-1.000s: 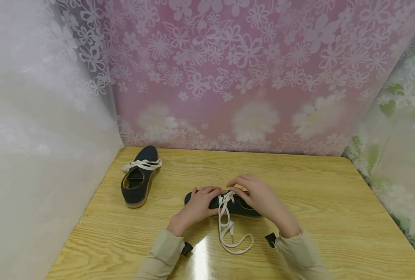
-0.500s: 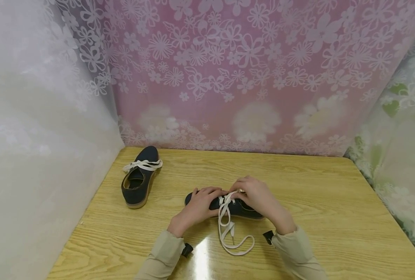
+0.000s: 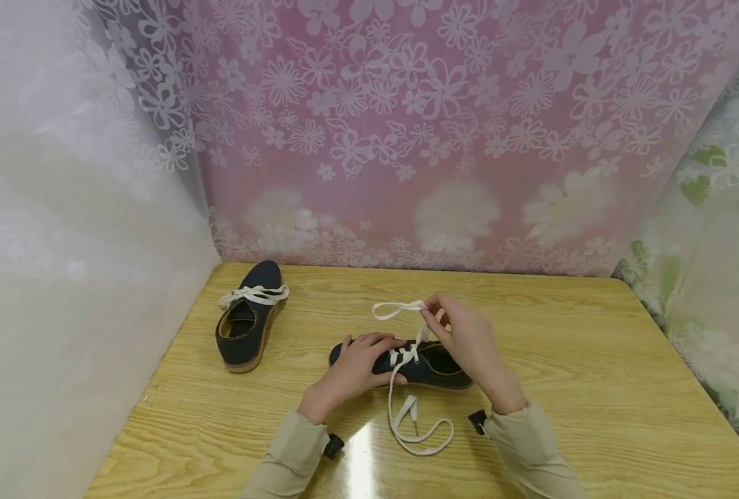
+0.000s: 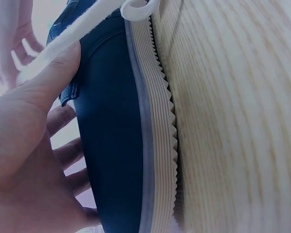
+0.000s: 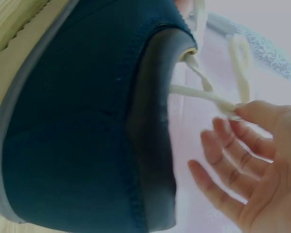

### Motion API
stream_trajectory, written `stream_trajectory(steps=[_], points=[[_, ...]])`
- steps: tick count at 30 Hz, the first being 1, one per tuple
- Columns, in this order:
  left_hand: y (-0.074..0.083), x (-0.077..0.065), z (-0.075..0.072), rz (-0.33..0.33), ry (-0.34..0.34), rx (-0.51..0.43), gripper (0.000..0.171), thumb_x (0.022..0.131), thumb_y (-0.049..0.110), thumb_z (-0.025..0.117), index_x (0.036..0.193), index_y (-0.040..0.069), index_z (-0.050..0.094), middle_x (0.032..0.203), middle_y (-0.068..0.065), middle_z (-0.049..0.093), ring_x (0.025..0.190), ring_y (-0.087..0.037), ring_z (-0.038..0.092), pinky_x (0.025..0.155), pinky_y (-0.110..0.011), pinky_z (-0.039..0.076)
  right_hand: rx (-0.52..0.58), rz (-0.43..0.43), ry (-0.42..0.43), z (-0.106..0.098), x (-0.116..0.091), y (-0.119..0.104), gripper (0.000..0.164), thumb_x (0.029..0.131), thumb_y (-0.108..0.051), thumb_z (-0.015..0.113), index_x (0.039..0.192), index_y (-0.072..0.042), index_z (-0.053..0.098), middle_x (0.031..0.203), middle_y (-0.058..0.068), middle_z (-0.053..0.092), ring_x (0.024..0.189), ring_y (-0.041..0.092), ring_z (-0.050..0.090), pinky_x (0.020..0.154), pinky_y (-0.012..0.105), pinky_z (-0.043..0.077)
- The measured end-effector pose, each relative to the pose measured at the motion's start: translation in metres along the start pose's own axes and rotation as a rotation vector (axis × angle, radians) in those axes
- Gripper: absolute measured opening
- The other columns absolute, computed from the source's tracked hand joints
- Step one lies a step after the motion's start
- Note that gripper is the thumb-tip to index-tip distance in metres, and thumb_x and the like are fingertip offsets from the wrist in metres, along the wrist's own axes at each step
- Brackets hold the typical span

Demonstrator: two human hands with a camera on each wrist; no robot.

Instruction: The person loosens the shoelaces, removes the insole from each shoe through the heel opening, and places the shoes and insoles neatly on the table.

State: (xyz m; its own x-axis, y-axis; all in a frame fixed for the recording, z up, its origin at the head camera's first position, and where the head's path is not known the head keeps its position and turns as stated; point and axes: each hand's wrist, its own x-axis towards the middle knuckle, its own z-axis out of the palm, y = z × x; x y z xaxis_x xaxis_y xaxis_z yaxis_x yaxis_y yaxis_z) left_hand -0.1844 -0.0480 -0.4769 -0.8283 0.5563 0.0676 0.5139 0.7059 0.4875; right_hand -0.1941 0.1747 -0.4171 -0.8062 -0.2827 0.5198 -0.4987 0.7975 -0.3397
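A dark navy shoe (image 3: 425, 376) lies sideways across the table, its toe to the left. My left hand (image 3: 358, 362) grips its front part, thumb on the near side and fingers along the far side. In the left wrist view the thumb (image 4: 63, 70) overlaps the white lace. Above the shoe's opening, my right hand (image 3: 472, 339) pinches a white shoelace (image 3: 397, 308) between thumb and index finger. A loop of that lace sticks out to the left, and a stretch runs down to the eyelets. The right wrist view shows the remaining fingers (image 5: 223, 162) spread loosely behind the heel.
A second navy shoe (image 3: 245, 339) with a tied white bow stands at the table's left, toe toward the back. The other lace end (image 3: 425, 452) curls on the wooden table (image 3: 581, 374) in front. Flowered curtains (image 3: 369, 138) close off the back and sides.
My right hand has lifted the lace up off the shoe, so one loop that hung in front is now raised in the air. My left hand stays on the shoe.
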Motion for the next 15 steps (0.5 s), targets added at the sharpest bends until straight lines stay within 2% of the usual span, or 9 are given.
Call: stream_trajectory(steps=[2, 7, 9, 11, 13, 15], points=[[0.000, 0.000, 0.000, -0.002, -0.002, 0.006, 0.068, 0.091, 0.056, 0.066, 0.151, 0.029, 0.051, 0.153, -0.005, 0.048, 0.142, -0.030, 0.043, 0.113, -0.071, 0.025, -0.017, 0.014, -0.012, 0.002, 0.000, 0.003, 0.012, 0.095, -0.017, 0.074, 0.103, -0.009, 0.070, 0.087, 0.004, 0.067, 0.061, 0.015, 0.059, 0.048, 0.026, 0.043], [0.000, 0.000, 0.000, 0.004, 0.002, 0.013, 0.067, 0.090, 0.055, 0.067, 0.149, 0.027, 0.053, 0.151, -0.005, 0.049, 0.140, -0.031, 0.045, 0.112, -0.069, 0.028, -0.051, 0.040, -0.076, 0.005, -0.001, 0.007, 0.028, 0.096, -0.015, 0.072, 0.123, -0.011, 0.067, 0.105, 0.009, 0.064, 0.060, 0.012, 0.054, 0.045, 0.024, 0.039], [0.000, 0.000, 0.000, 0.002, 0.001, 0.017, 0.066, 0.090, 0.055, 0.067, 0.148, 0.026, 0.054, 0.152, -0.005, 0.049, 0.140, -0.031, 0.045, 0.113, -0.069, 0.028, -0.052, 0.023, -0.092, 0.003, -0.002, 0.005, 0.024, 0.096, -0.015, 0.072, 0.119, -0.012, 0.068, 0.104, 0.007, 0.064, 0.061, 0.011, 0.055, 0.046, 0.024, 0.040], [0.000, 0.000, 0.001, -0.001, 0.002, 0.015, 0.066, 0.091, 0.055, 0.066, 0.148, 0.025, 0.054, 0.152, -0.006, 0.049, 0.141, -0.031, 0.044, 0.113, -0.070, 0.027, -0.053, -0.008, -0.127, 0.001, -0.003, 0.001, 0.013, 0.095, -0.018, 0.073, 0.107, -0.015, 0.070, 0.096, 0.002, 0.065, 0.062, 0.009, 0.055, 0.049, 0.024, 0.042], [-0.001, 0.000, 0.001, -0.002, 0.001, 0.012, 0.067, 0.091, 0.056, 0.066, 0.149, 0.026, 0.053, 0.152, -0.006, 0.049, 0.141, -0.031, 0.044, 0.113, -0.070, 0.027, -0.053, -0.041, -0.194, -0.002, -0.005, -0.002, 0.007, 0.094, -0.023, 0.075, 0.096, -0.018, 0.071, 0.089, -0.004, 0.064, 0.062, 0.006, 0.053, 0.052, 0.023, 0.044], [-0.001, 0.000, 0.001, 0.005, 0.004, 0.004, 0.066, 0.091, 0.055, 0.067, 0.149, 0.026, 0.052, 0.151, -0.005, 0.049, 0.140, -0.031, 0.045, 0.113, -0.071, 0.026, -0.046, -0.063, -0.280, -0.003, -0.006, -0.006, 0.010, 0.093, -0.028, 0.076, 0.091, -0.019, 0.072, 0.085, -0.007, 0.062, 0.062, 0.003, 0.052, 0.055, 0.022, 0.045]])
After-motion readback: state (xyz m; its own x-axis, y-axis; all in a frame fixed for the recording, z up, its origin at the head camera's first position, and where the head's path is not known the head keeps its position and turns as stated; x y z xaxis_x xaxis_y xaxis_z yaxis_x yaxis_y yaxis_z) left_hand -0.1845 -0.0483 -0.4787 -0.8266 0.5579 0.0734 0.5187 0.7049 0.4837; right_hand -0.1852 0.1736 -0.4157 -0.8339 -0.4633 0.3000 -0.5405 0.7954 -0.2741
